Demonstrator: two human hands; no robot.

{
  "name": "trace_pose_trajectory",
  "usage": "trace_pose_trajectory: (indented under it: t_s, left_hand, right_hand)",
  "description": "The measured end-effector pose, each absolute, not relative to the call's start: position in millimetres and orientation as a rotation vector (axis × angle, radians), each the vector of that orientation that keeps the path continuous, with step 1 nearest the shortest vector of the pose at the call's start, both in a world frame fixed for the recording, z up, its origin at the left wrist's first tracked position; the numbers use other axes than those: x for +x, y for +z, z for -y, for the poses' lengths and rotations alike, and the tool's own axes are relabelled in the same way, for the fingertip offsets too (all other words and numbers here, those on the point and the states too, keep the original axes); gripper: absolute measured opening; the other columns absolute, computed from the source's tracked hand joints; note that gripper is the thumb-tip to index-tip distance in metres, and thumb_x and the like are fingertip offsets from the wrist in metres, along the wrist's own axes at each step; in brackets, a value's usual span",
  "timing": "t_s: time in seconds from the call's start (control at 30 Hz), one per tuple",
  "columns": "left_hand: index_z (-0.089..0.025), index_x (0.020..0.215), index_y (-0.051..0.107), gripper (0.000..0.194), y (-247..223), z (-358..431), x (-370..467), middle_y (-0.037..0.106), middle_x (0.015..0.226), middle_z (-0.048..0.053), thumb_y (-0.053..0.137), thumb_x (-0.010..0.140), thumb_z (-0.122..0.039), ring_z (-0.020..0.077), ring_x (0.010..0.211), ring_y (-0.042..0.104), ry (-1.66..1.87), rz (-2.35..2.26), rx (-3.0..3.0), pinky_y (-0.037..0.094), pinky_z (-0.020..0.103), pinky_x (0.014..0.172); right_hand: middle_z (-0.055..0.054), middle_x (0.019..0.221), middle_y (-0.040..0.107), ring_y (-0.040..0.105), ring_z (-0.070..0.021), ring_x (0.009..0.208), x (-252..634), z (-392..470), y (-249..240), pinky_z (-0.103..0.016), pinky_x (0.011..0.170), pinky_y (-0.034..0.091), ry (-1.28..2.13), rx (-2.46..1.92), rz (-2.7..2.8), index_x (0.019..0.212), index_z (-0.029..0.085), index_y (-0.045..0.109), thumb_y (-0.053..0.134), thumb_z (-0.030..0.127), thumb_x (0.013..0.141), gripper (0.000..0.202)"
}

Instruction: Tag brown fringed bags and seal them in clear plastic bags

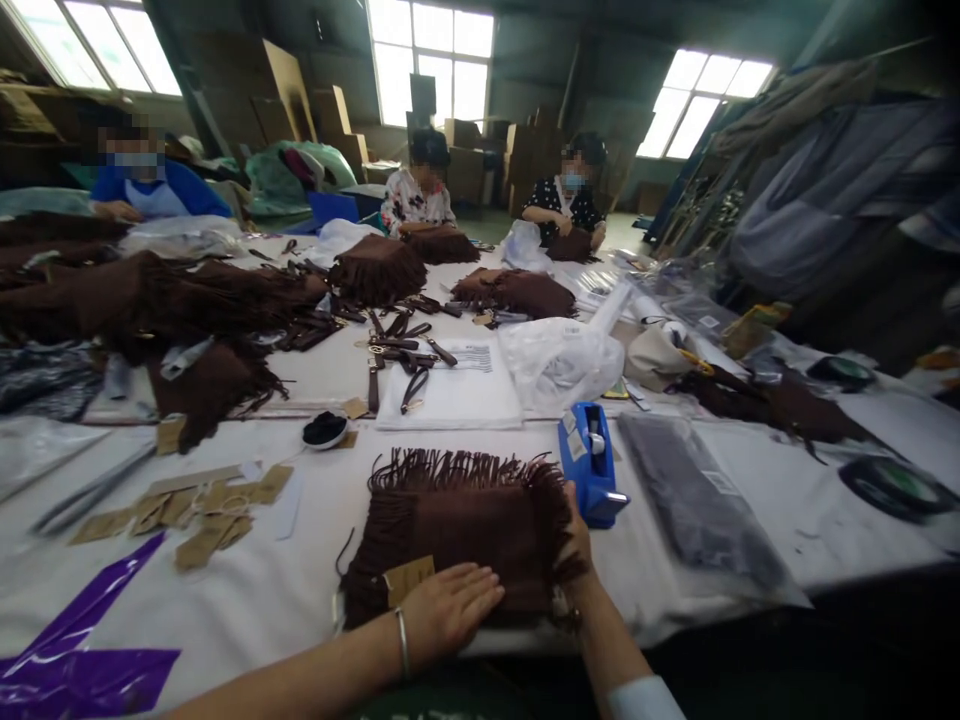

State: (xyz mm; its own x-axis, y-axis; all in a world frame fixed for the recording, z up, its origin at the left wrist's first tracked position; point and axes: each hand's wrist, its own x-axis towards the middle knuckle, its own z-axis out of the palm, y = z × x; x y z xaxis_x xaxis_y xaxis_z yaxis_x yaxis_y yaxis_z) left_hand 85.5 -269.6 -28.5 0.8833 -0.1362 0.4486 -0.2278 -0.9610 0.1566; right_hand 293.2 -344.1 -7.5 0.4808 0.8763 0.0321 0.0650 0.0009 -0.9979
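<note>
Head view, and from where I stand I see a folded brown cloth (469, 535) with fringe, lying on the near middle of the white table (270, 620). The left hand (454, 610) rests flat on its near part, fingers straight and not gripping. The right hand (576, 545) touches the cloth's right edge; its fingers are partly hidden, so I can't tell if they pinch it. A tan tag (409, 578) sits on the cloth, just beside the left hand. Near the right hand is a blue tape holder (589, 470), and farther right lies a clear bag (705, 510) with dark cloth inside. Tan tags (214, 520) are spread out on the left. Dark straps (397, 350) lie in a pile farther away. Three people sit on the far side.
</note>
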Motion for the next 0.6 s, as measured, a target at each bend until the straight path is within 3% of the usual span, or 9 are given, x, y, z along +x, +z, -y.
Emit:
trace_pose_trajectory:
  t_s: [0.03,0.13,0.23,0.4,0.5,0.6]
  left_hand:
    - [-0.011,0.121,0.051,0.037,-31,270,86,0.064,0.117,0.01,0.038,0.087,-0.008,0.0194,0.109,0.06,0.653,0.278,2.837,0.048,0.034,0.097]
    - [-0.015,0.11,0.058,0.027,-34,275,87,0.069,0.106,0.007,0.041,0.09,-0.013,0.0183,0.101,0.063,0.585,0.265,2.778,0.047,0.034,0.097]
    - [-0.018,0.1,0.062,0.019,-23,282,87,0.071,0.095,0.005,0.049,0.087,-0.023,0.019,0.093,0.065,0.45,0.223,2.668,0.047,0.033,0.095]
    - [-0.022,0.099,0.067,0.023,30,269,68,0.072,0.089,0.001,0.046,0.091,-0.027,0.0145,0.082,0.066,0.328,0.051,2.311,0.048,0.024,0.084]
    - [-0.02,0.09,0.068,0.031,52,222,38,0.071,0.082,0.002,0.044,0.092,-0.038,0.0149,0.081,0.065,0.438,-0.566,2.055,0.048,0.024,0.078]
    - [-0.015,0.088,0.065,0.042,48,164,2,0.068,0.074,0.004,0.048,0.085,-0.053,0.0195,0.077,0.065,0.482,-1.037,1.711,0.05,0.032,0.08]
  right_hand:
    - [-0.01,0.11,0.068,0.061,-0.0103,0.104,286,340,-9,-0.03,0.099,0.042,0.755,-1.472,0.932,0.085,0.012,0.068,0.031,0.048,0.093,0.053]
    - [-0.008,0.136,0.048,0.036,-0.0156,0.133,259,332,-20,-0.04,0.113,0.02,0.505,-1.784,1.272,0.123,0.013,0.055,0.038,0.041,0.093,0.045]
    - [-0.007,0.148,0.031,0.019,-0.0233,0.14,239,328,-26,-0.053,0.114,0.016,0.362,-1.976,1.553,0.14,0.02,0.035,0.039,0.035,0.093,0.05]
    - [-0.003,0.143,0.042,0.031,-0.0199,0.136,242,346,-1,-0.046,0.114,0.023,0.706,-1.598,1.342,0.134,0.026,0.045,0.03,0.039,0.096,0.043]
    - [-0.008,0.128,0.057,0.05,-0.0226,0.122,265,370,6,-0.045,0.109,0.034,0.698,-1.47,0.771,0.123,0.019,0.056,0.036,0.047,0.093,0.045]
    - [-0.012,0.112,0.066,0.061,-0.0255,0.107,300,387,-5,-0.046,0.101,0.043,0.766,-1.473,0.286,0.113,0.014,0.059,0.047,0.053,0.087,0.049]
